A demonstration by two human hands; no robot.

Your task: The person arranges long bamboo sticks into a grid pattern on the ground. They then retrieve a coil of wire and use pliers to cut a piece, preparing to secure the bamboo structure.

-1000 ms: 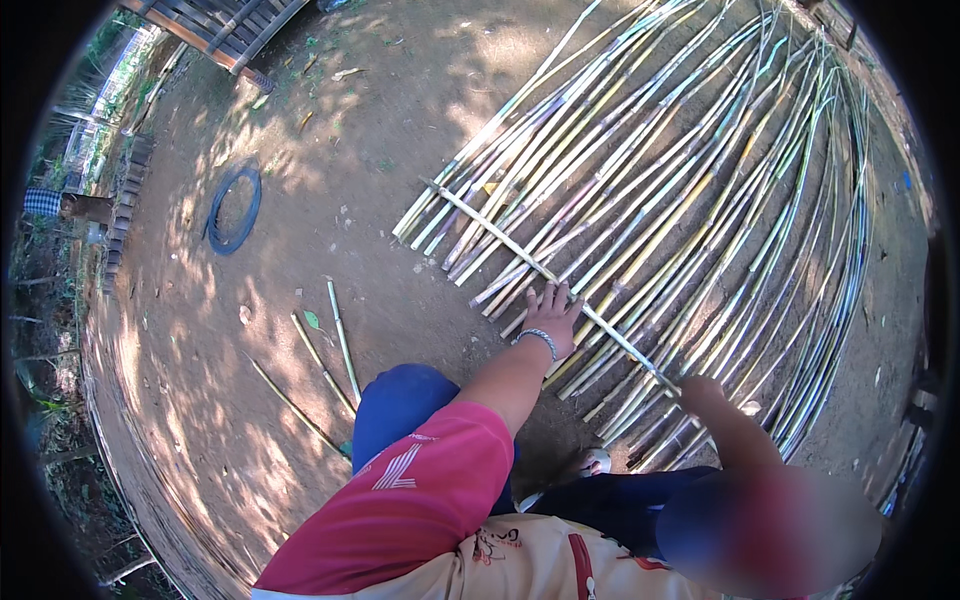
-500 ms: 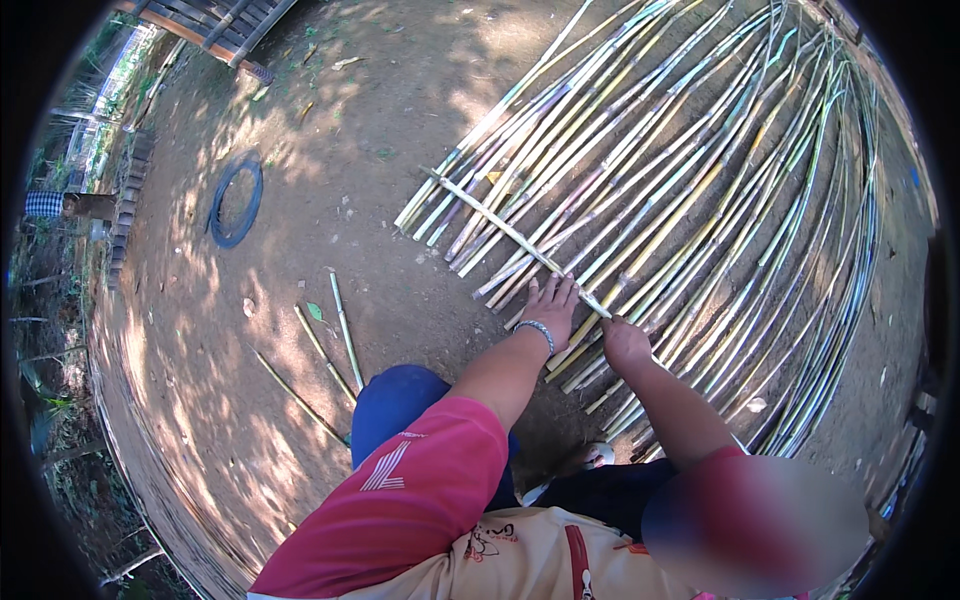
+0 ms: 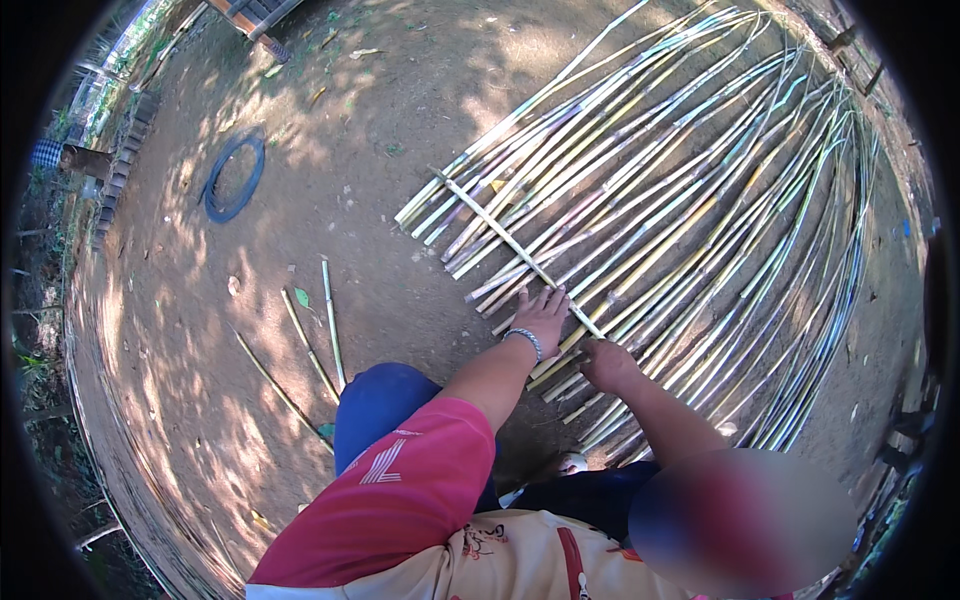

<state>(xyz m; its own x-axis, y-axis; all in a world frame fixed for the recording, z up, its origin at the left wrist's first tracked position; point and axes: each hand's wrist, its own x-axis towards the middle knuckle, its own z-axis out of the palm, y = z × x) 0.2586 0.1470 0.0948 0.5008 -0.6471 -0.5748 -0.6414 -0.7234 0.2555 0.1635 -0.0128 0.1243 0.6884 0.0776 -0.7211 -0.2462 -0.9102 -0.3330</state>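
Note:
Many long cane stalks [image 3: 640,225] lie side by side on bare earth, fanned toward the upper right. Across their near ends runs a pale, straight stick [image 3: 502,234], slanting down toward my hands. My left hand [image 3: 541,320], with a braided bracelet at its wrist, rests on the stalks beside the stick, fingers spread and fingertips at its edge. My right hand [image 3: 610,366] is closed just below the stick's near end, fingers curled low over the stalks. What lies within those fingers is hidden.
A coil of dark tubing [image 3: 235,180] lies on the ground at left. Loose stalk pieces [image 3: 333,325] are beside my blue-clad knee [image 3: 385,405]. A slatted wooden structure [image 3: 258,15] stands at the upper left, and a row of blocks [image 3: 122,170] edges the ground.
The view has shifted slightly. My right hand has moved a little nearer my left and down from the stick's end. The stick stays across the stalks.

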